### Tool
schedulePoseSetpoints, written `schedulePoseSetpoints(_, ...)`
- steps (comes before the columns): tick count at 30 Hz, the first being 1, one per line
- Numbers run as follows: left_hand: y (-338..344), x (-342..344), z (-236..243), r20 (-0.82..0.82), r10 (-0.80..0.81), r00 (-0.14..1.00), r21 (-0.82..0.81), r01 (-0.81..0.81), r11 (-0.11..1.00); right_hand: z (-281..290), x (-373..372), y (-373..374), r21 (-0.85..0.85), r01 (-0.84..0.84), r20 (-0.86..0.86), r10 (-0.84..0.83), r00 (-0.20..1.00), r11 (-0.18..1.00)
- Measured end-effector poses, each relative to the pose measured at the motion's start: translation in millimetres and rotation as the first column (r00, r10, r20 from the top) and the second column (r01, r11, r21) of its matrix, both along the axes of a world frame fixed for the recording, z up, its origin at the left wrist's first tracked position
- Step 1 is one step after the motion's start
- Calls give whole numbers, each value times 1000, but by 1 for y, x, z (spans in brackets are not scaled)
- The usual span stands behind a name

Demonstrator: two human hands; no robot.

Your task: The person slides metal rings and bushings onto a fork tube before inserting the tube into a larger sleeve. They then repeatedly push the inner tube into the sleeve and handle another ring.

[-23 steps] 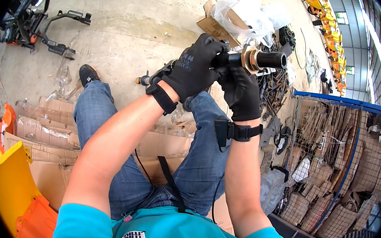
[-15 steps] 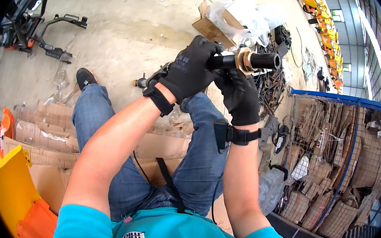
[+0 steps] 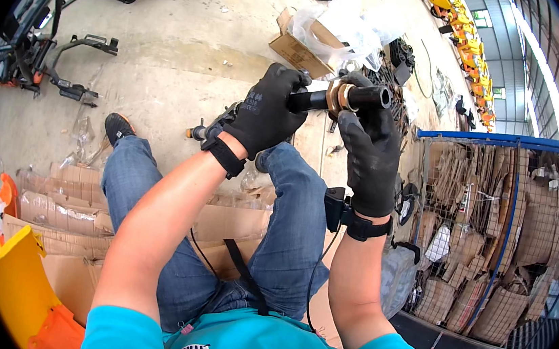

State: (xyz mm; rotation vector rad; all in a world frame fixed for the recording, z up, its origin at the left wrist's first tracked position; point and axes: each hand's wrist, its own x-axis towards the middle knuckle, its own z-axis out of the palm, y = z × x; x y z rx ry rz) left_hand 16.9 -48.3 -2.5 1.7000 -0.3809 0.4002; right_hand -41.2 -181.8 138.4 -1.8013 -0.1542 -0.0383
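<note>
A black metal tube [image 3: 371, 97] with a hollow right end is held up in front of me, nearly level. Around its middle sits a brass-coloured hex nut [image 3: 332, 99] with a ring beside it. My left hand [image 3: 266, 110], in a black glove, is closed around the tube's left end. My right hand [image 3: 374, 163], gloved too, has its fingers bent about the nut, one tip behind it and another below. How firmly the right fingers press is partly hidden by the tube and nut.
Beyond my hands are an opened cardboard box [image 3: 299, 54] with clear plastic and a pile of dark metal parts. A wire cage [image 3: 518, 141] of flattened cardboard stands right. Yellow and orange panels [image 3: 21, 270] lie left, and black frames [image 3: 74, 90] rest on the floor farther off.
The tube and both hands have shifted slightly left. My right hand has turned and opened out, its fingers now reaching around the nut from the right instead of from beneath.
</note>
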Motion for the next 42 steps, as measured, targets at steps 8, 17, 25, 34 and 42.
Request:
schedulePoseSetpoints(8,-1,0,-3,-8,26,1000,-11,-26,1000,-1,2,6,-24,-9,8,9,1000,1000)
schedulePoseSetpoints(17,-3,-1,-1,-54,-147,988,-53,144,988,2,42,-22,-154,-381,-101,369,924,912)
schedulePoseSetpoints(25,-5,4,-3,-92,-327,940,-151,312,938,-29,52,-22,-14,-451,7,451,892,892)
schedulePoseSetpoints(34,5,4,22,-264,-536,802,-66,540,839,-38,55,-33,231,-603,97,599,795,764)
schedulePoseSetpoints(42,-22,12,-20,-43,-530,847,-41,528,848,-66,105,-27,156,-941,423,841,337,299)
